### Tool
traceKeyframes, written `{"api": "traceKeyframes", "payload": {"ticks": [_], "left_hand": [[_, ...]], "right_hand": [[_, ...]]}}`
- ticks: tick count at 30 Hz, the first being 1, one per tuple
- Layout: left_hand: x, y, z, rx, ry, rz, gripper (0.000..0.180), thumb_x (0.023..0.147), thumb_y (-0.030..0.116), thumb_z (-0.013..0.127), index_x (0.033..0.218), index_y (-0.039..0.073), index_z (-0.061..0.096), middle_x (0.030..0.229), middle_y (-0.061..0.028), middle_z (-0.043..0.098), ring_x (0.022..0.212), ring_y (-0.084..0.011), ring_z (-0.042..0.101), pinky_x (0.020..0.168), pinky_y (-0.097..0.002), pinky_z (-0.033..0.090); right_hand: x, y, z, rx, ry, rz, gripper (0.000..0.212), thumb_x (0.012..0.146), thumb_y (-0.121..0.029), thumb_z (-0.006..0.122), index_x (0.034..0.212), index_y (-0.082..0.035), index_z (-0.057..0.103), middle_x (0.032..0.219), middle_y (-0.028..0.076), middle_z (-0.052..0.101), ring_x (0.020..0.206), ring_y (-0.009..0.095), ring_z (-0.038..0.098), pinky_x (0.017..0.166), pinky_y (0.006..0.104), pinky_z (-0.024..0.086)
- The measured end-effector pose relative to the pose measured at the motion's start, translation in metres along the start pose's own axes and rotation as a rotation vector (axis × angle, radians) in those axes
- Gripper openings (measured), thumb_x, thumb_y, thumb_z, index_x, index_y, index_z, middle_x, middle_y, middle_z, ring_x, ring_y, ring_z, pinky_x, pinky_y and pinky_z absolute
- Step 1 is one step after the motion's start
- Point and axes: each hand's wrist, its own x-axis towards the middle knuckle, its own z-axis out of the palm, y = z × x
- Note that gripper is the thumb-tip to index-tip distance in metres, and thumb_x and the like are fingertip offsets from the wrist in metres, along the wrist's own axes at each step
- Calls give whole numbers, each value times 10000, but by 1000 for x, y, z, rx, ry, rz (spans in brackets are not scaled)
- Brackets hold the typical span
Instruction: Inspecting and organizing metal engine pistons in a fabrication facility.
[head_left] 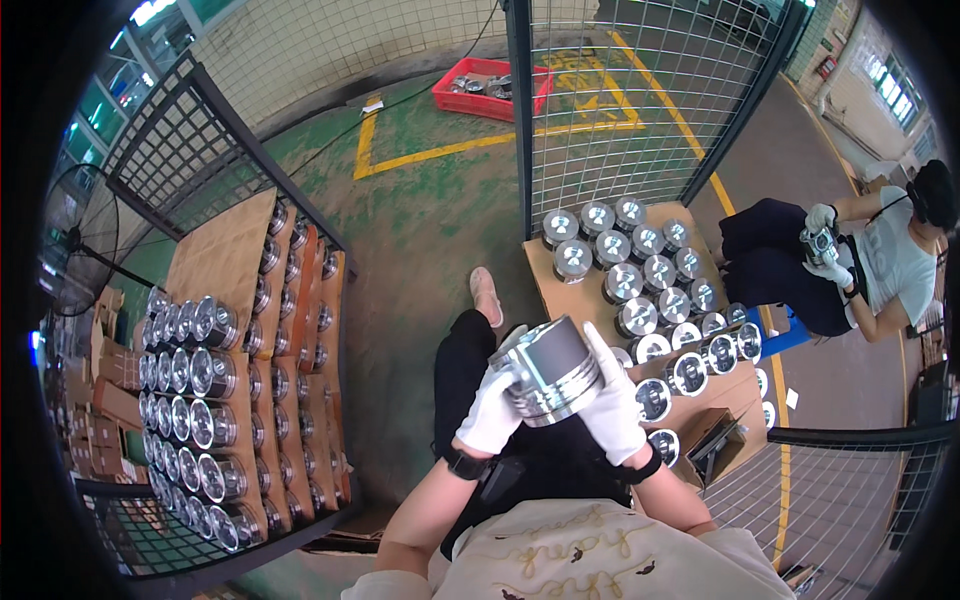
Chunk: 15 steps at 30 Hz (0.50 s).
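A large metal piston (pixel 548 372) is held up in front of me between both hands, tilted, its ring grooves toward the lower right and its dark skirt facing up. My left hand (pixel 490 408), in a white glove, grips its left side with the thumb across the metal. My right hand (pixel 612 405), also gloved in white, presses against its right side with the fingers pointing up. Just beyond my right hand, several shiny pistons (pixel 622 282) stand in rows on a cardboard sheet (pixel 552 290). More pistons (pixel 688 374) lie along the stack's near edge.
On the left, a wire cage (pixel 200 130) holds pistons stacked in layers between cardboard sheets (pixel 222 250). A red crate (pixel 450 98) with metal parts sits on the floor ahead. A mesh panel (pixel 620 130) rises behind the right stack. At right, a seated co-worker (pixel 890 250) holds a piston (pixel 822 245).
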Motion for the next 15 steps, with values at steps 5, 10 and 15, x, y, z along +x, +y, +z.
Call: {"api": "traceKeyframes", "payload": {"ticks": [5,10,15], "left_hand": [[15,0,9,-179,-86,-99,475,1001,284,308,1365,2,422,1334,-175,518,1197,-288,541,1028,-429,446],[9,7,11,-133,26,-129,500,999,307,331,1404,17,378,1372,-142,490,1242,-264,507,1062,-421,411],[-5,13,58,780,19,285,903,736,55,768,1459,12,229,1381,-141,447,1271,-251,469,1069,-381,384]], "right_hand": [[-9,-21,6,-634,16,-209,823,726,-70,724,1452,-64,337,1228,166,583,1041,292,609,855,366,511],[-15,27,11,192,-16,-140,935,810,-31,690,1513,-56,72,1500,151,317,1346,250,384,1073,394,386],[-1,8,-5,1017,-321,266,693,986,-541,353,1470,-52,271,1441,125,414,1296,262,441,1085,411,364]]}}
